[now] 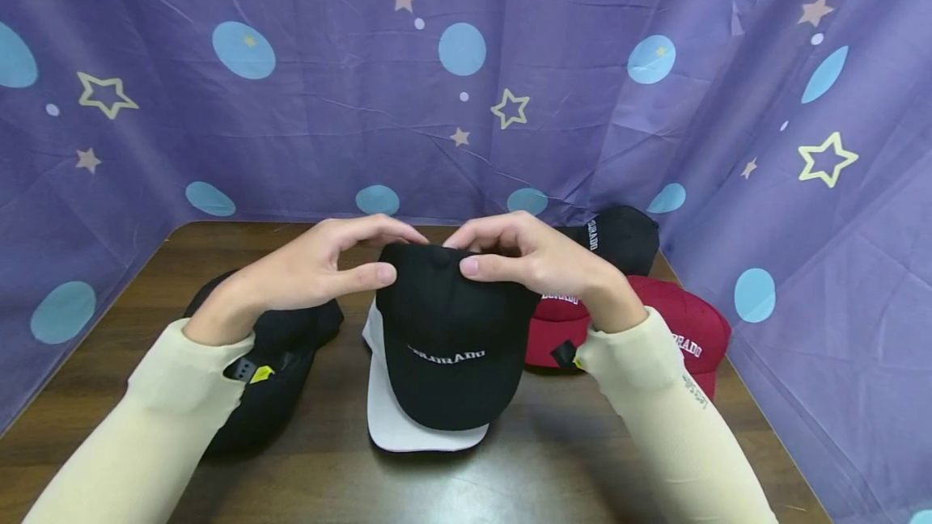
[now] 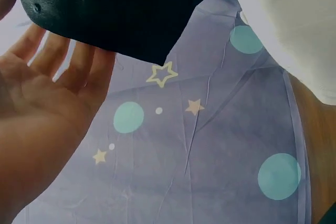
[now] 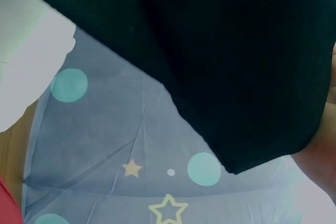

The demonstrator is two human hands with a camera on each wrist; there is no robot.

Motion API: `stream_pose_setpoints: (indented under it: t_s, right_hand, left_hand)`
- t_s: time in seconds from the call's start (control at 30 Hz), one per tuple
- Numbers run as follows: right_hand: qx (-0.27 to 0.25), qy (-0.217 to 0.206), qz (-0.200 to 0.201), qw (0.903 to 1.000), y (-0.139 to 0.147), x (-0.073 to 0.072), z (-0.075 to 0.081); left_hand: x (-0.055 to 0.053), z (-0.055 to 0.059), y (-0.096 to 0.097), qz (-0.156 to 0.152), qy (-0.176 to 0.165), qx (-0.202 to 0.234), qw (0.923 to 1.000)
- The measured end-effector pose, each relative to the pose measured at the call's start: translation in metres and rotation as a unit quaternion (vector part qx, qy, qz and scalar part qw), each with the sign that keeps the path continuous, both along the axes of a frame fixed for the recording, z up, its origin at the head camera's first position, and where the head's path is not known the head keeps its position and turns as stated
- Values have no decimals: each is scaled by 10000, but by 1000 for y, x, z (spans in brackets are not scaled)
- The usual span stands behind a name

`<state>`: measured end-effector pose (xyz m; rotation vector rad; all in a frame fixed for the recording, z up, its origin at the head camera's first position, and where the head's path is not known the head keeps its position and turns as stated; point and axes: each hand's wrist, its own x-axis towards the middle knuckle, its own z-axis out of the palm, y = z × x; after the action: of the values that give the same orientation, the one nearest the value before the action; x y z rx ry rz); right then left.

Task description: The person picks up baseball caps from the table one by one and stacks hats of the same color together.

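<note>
A black cap (image 1: 451,314) with white lettering on its front is in the middle of the head view, its brim toward me. My left hand (image 1: 313,261) and right hand (image 1: 549,261) hold its crown from either side, thumbs on the near face and fingers behind. Beneath and partly hidden by it is a white cap (image 1: 389,419), its brim showing below. In the left wrist view, the fingers lie behind the black cap's edge, and curtain shows between it and the white cap (image 2: 294,30). The right wrist view shows mostly dark fabric, with little of the hand.
Under my left forearm lies black headwear (image 1: 269,395) with a yellow tag. To the right are two red caps, one nearer the middle (image 1: 549,346) and one farther right (image 1: 673,306). Another black cap (image 1: 629,237) sits behind them. A purple curtain (image 1: 313,144) surrounds the wooden table (image 1: 342,475).
</note>
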<state>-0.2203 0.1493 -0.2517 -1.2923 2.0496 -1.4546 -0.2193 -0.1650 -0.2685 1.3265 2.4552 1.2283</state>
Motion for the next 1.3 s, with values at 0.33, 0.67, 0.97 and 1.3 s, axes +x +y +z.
stream_pose_setpoints:
  t_s: [0.33, 0.67, 0.97, 1.3]
  right_hand:
    - [227, -453, 157, 9986, 1, -2, -11]
    - [248, -762, 311, 9963, 3, -3, -21]
    - [389, -747, 207, 9962, 13, -7, -29]
    - [-239, -676, 181, 9973, 6, -13, -39]
  left_hand:
    - [1, -7, -3, -832, -872, -45, 9927]
    - [5, -18, -3, -1360, -1364, 312, 9808]
    - [9, -18, -19, -1335, -1735, 1052, 9700]
    - [9, -15, -42, -779, -2126, 1192, 9667]
